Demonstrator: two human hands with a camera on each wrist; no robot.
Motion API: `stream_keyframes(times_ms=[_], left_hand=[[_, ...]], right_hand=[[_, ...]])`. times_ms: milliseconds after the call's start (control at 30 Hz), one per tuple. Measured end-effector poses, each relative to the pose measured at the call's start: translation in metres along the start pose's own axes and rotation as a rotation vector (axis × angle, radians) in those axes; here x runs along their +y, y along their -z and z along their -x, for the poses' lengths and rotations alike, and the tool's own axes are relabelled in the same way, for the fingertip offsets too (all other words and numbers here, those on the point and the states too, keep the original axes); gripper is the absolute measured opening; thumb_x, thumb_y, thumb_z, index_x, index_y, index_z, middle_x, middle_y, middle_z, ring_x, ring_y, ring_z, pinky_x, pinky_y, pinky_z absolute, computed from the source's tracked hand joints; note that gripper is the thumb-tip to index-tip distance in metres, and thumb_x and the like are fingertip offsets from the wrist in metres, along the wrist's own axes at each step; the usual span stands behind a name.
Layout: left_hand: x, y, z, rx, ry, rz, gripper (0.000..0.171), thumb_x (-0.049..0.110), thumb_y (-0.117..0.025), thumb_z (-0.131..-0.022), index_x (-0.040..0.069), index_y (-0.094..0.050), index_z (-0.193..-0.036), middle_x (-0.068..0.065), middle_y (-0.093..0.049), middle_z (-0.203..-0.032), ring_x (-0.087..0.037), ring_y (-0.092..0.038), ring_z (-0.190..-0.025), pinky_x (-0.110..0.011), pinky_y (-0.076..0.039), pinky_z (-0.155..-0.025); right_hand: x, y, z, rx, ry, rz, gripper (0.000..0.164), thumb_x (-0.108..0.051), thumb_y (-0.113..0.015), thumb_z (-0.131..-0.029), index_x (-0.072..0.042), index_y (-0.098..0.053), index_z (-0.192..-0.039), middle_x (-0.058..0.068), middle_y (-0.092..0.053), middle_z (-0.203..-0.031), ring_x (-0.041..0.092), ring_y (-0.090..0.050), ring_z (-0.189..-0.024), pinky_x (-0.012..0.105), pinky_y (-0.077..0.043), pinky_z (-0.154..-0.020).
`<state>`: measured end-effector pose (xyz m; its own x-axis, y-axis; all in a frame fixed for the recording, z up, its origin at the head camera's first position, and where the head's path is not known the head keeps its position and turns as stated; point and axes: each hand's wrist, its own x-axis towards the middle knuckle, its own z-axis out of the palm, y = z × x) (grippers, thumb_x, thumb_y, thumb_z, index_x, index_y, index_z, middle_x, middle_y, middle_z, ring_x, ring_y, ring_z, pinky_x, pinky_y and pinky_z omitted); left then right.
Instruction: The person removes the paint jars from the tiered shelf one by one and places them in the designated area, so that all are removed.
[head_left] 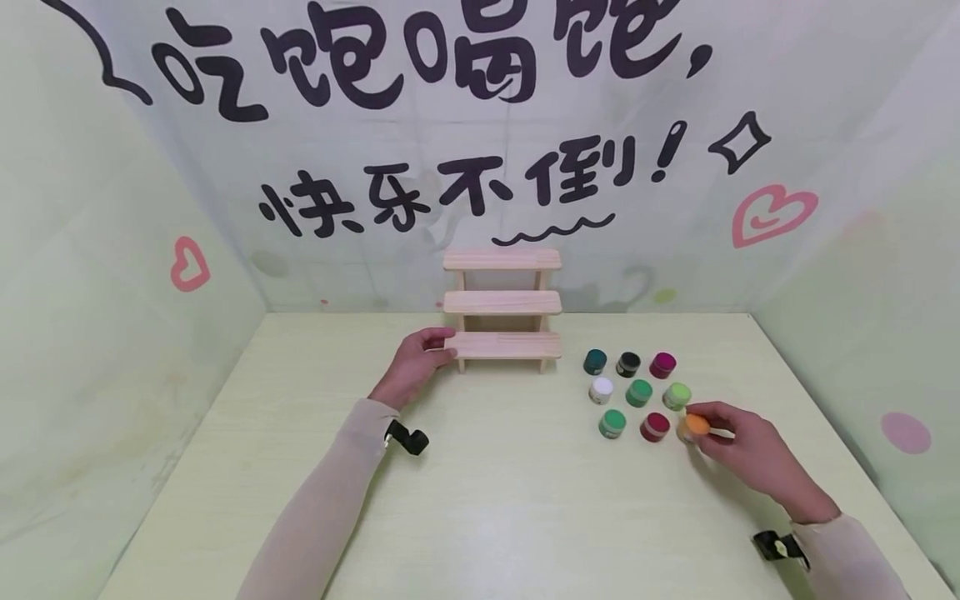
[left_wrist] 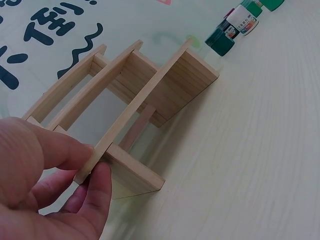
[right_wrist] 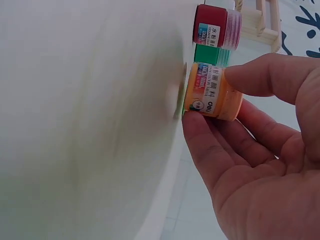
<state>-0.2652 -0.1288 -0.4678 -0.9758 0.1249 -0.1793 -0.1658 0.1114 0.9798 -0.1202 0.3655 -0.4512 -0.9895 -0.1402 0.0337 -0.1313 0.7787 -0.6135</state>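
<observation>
My left hand [head_left: 416,360] pinches the left end of the lowest step of a small three-tier wooden stand [head_left: 502,344]. In the left wrist view the thumb lies over the step's edge and the fingers curl beneath it. On the right, my right hand [head_left: 750,446] grips an orange paint jar [head_left: 693,427] at the front right of a group of paint jars. The right wrist view shows that orange jar [right_wrist: 210,92] between thumb and fingers, label turned to the camera. Beside it stands a dark red paint jar [right_wrist: 212,27].
Several other paint jars stand in rows right of the stand, among them a white jar [head_left: 601,390], a black jar [head_left: 628,364] and a light green jar [head_left: 677,396]. A printed cloth wall [head_left: 360,275] rises behind the table [head_left: 465,500].
</observation>
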Motion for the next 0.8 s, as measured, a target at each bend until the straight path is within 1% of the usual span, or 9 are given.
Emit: stream_keyframes(times_ms=[67, 133, 333, 467, 500, 633, 700, 733, 800], left_hand=[[0.000, 0.000, 0.000, -0.002, -0.003, 0.001, 0.044, 0.003, -0.071, -0.097, 0.004, -0.064, -0.140, -0.015, -0.060, -0.130, -0.021, -0.061, -0.110, -0.024, -0.058, -0.092], [0.000, 0.000, -0.001, 0.000, -0.004, -0.004, 0.044, 0.003, -0.071, -0.097, 0.004, -0.064, -0.140, -0.015, -0.060, -0.130, -0.021, -0.061, -0.110, -0.024, -0.058, -0.092], [-0.001, -0.002, -0.002, 0.001, -0.001, -0.016, 0.043, 0.004, -0.072, -0.097, 0.007, -0.065, -0.139, -0.014, -0.060, -0.129, -0.021, -0.060, -0.111, -0.028, -0.058, -0.095], [-0.002, -0.002, -0.003, -0.002, -0.003, -0.012, 0.044, 0.004, -0.072, -0.096, 0.006, -0.065, -0.139, -0.014, -0.060, -0.129, -0.020, -0.060, -0.110, -0.029, -0.058, -0.095], [-0.002, -0.003, -0.003, -0.002, -0.004, -0.010, 0.044, 0.004, -0.072, -0.096, 0.006, -0.065, -0.139, -0.014, -0.060, -0.129, -0.020, -0.060, -0.110, -0.029, -0.058, -0.095], [-0.001, -0.002, -0.003, -0.004, -0.009, -0.015, 0.044, 0.005, -0.072, -0.097, 0.007, -0.065, -0.140, -0.014, -0.060, -0.130, -0.021, -0.061, -0.111, -0.030, -0.058, -0.097], [-0.001, -0.001, -0.001, -0.002, -0.013, -0.029, 0.044, 0.007, -0.072, -0.098, 0.008, -0.064, -0.140, -0.014, -0.060, -0.131, -0.022, -0.060, -0.112, -0.030, -0.057, -0.097], [-0.001, 0.000, -0.001, 0.000, -0.015, -0.034, 0.044, 0.007, -0.072, -0.098, 0.008, -0.064, -0.141, -0.014, -0.060, -0.131, -0.021, -0.060, -0.112, -0.030, -0.057, -0.097], [-0.002, 0.000, 0.000, 0.002, -0.019, -0.032, 0.044, 0.008, -0.072, -0.098, 0.008, -0.064, -0.141, -0.015, -0.060, -0.131, -0.021, -0.060, -0.112, -0.030, -0.057, -0.098]], right_hand=[[0.001, 0.000, 0.000, -0.006, -0.005, 0.004, 0.039, -0.011, -0.078, -0.095, 0.003, -0.068, -0.130, 0.023, -0.072, -0.125, 0.033, -0.074, -0.108, 0.019, -0.060, -0.072], [0.002, 0.000, 0.001, -0.011, -0.008, 0.001, 0.040, -0.011, -0.078, -0.095, 0.004, -0.067, -0.130, 0.025, -0.072, -0.126, 0.045, -0.071, -0.112, 0.018, -0.060, -0.072], [0.003, 0.001, 0.001, -0.014, -0.022, -0.006, 0.041, -0.012, -0.079, -0.095, 0.004, -0.067, -0.131, 0.025, -0.071, -0.128, 0.046, -0.070, -0.114, 0.019, -0.060, -0.072], [0.002, 0.005, 0.001, -0.002, -0.034, 0.005, 0.047, -0.021, -0.080, -0.096, 0.004, -0.065, -0.133, 0.027, -0.070, -0.130, 0.047, -0.071, -0.114, 0.019, -0.061, -0.073], [0.001, 0.007, 0.000, 0.008, -0.033, 0.007, 0.050, -0.023, -0.081, -0.096, 0.004, -0.065, -0.134, 0.027, -0.070, -0.130, 0.041, -0.073, -0.112, 0.017, -0.061, -0.074], [-0.004, 0.016, -0.002, 0.042, -0.032, 0.008, 0.054, -0.031, -0.079, -0.097, 0.002, -0.063, -0.137, 0.026, -0.069, -0.132, 0.031, -0.077, -0.109, 0.012, -0.059, -0.077], [-0.009, 0.021, -0.004, 0.061, -0.027, 0.004, 0.055, -0.032, -0.079, -0.097, 0.001, -0.063, -0.139, 0.026, -0.069, -0.132, 0.016, -0.077, -0.103, 0.010, -0.058, -0.077], [-0.012, 0.023, -0.006, 0.068, -0.026, 0.003, 0.055, -0.032, -0.078, -0.098, 0.000, -0.062, -0.139, 0.026, -0.069, -0.132, 0.012, -0.077, -0.102, 0.010, -0.058, -0.077], [-0.018, 0.027, -0.009, 0.085, -0.022, -0.003, 0.053, -0.033, -0.077, -0.099, -0.001, -0.063, -0.139, 0.025, -0.069, -0.132, -0.007, -0.071, -0.097, 0.009, -0.056, -0.076]])
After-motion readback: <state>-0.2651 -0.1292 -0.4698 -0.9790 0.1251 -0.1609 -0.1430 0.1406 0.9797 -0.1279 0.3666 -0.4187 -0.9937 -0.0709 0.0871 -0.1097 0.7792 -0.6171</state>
